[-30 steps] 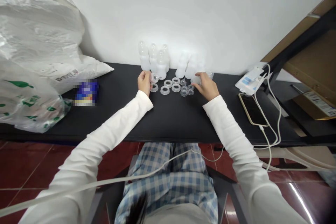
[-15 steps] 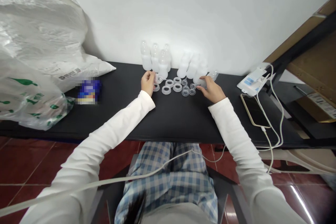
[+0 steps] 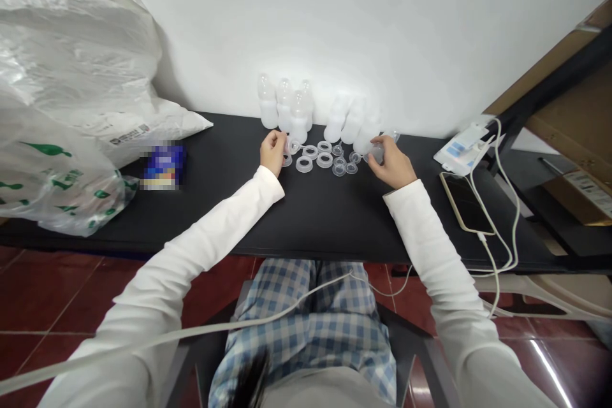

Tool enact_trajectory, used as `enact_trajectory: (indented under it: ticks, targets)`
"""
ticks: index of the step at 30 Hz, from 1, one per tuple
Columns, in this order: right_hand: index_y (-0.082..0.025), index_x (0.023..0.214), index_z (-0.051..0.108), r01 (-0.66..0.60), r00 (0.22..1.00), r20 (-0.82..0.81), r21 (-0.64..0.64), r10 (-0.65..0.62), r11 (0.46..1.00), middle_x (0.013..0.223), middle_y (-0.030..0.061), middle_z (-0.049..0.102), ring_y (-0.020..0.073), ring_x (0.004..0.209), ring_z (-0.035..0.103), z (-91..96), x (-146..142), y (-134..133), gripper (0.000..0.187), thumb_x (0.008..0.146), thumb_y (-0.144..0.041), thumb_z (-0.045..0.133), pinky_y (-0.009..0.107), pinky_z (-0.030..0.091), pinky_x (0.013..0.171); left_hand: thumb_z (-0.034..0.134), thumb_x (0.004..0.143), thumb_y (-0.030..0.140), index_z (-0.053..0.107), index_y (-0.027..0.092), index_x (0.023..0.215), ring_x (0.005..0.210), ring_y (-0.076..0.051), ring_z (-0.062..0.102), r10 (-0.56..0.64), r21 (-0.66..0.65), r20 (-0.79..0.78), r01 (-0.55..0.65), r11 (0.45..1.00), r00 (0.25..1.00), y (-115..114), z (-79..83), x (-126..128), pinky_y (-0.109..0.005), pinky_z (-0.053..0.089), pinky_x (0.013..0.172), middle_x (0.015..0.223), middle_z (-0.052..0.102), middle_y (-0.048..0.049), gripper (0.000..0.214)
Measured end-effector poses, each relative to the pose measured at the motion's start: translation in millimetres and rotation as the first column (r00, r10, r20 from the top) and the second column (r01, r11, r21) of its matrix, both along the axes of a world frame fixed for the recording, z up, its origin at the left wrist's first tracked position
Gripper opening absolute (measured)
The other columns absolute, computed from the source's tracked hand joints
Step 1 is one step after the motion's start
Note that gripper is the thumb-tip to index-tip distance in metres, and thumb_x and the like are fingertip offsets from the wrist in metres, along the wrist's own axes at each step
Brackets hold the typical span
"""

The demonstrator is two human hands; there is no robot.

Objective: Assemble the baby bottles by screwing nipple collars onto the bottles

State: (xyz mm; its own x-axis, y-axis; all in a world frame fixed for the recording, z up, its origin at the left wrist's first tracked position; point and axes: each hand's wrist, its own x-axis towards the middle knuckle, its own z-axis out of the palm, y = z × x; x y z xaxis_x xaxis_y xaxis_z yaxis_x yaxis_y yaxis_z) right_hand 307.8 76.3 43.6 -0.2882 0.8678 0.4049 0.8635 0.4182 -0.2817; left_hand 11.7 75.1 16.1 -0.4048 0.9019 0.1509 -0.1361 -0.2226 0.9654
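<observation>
My left hand pinches a translucent bottle collar ring, which looks to have a teat in it, raised just in front of the capped bottles. Fingers of my right hand close around a clear bottle cap at the right end of the loose parts. Between the hands lie several collar rings and several clear silicone teats. Behind my left hand stand several baby bottles with clear domed caps. Three uncapped white bottles stand nearer my right hand, partly blurred against the wall.
Large plastic bags and a blue packet occupy the left of the black table. A phone, a white power strip and cables are at right. Another clear cap sits behind my right hand.
My right hand has lifted slightly and turned, with the clear cap now showing in its fingers. My left hand keeps its pinch on the collar ring; the view shifted a little.
</observation>
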Motion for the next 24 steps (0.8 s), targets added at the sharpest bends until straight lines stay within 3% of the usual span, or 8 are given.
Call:
enact_trajectory:
  ticks: [7, 11, 14, 18, 24]
  targets:
    - [-0.019, 0.119, 0.054, -0.065, 0.99, -0.118, 0.053, 0.071, 0.996, 0.11, 0.0097, 0.067, 0.0176, 0.068, 0.058, 9.6, 7, -3, 0.039, 0.085, -0.038, 0.053, 0.034, 0.049, 0.072, 0.07, 0.087, 0.037, 0.042, 0.019, 0.06, 0.037, -0.002, 0.031, -0.013, 0.024, -0.022, 0.014, 1.0, 1.0, 2, -4.0, 0, -0.017, 0.022, 0.031, 0.053, 0.039, 0.0076, 0.043]
    - [-0.021, 0.106, 0.06, -0.1, 0.992, -0.08, -0.076, 0.094, 0.992, 0.095, 0.006, 0.069, 0.0192, 0.07, 0.059, 12.1, 21, -1, 0.029, 0.08, -0.035, 0.058, 0.033, 0.046, 0.07, 0.071, 0.086, 0.046, 0.041, 0.019, 0.061, 0.035, -0.002, 0.031, -0.005, 0.043, -0.057, 0.007, 0.999, 0.998, 7, -11.3, -3, -0.018, 0.022, 0.03, 0.053, 0.04, 0.0076, 0.048]
    - [-0.023, 0.098, 0.06, -0.077, 0.997, -0.025, -0.204, 0.073, 0.976, 0.086, 0.0046, 0.067, 0.0208, 0.071, 0.06, 7.2, 30, 3, 0.027, 0.08, -0.043, 0.064, 0.033, 0.045, 0.069, 0.07, 0.085, 0.051, 0.041, 0.019, 0.062, 0.037, -0.002, 0.031, -0.008, 0.071, -0.076, 0.013, 0.997, 0.997, 11, -16.5, -5, -0.018, 0.023, 0.03, 0.054, 0.04, 0.0071, 0.049]
    - [-0.024, 0.09, 0.051, 0.04, 0.999, 0.031, -0.245, -0.034, 0.969, 0.085, 0.0044, 0.064, 0.0242, 0.075, 0.063, -6.3, 37, 10, 0.042, 0.074, -0.055, 0.073, 0.035, 0.046, 0.068, 0.071, 0.083, 0.055, 0.043, 0.019, 0.062, 0.038, -0.003, 0.032, -0.023, 0.092, -0.081, 0.03, 0.995, 0.996, 11, -19.8, -5, -0.017, 0.023, 0.03, 0.053, 0.04, 0.0072, 0.05]
    - [-0.021, 0.107, 0.039, 0.15, 0.981, -0.096, -0.161, -0.167, 0.976, 0.1, 0.0105, 0.06, 0.0304, 0.085, 0.067, -33.5, 42, 24, 0.075, 0.062, -0.061, 0.084, 0.043, 0.053, 0.073, 0.073, 0.08, 0.057, 0.041, 0.02, 0.062, 0.037, -0.003, 0.03, -0.046, 0.097, -0.088, 0.055, 0.994, 0.995, 7, -17.7, 0, -0.018, 0.021, 0.029, 0.052, 0.04, 0.007, 0.052]
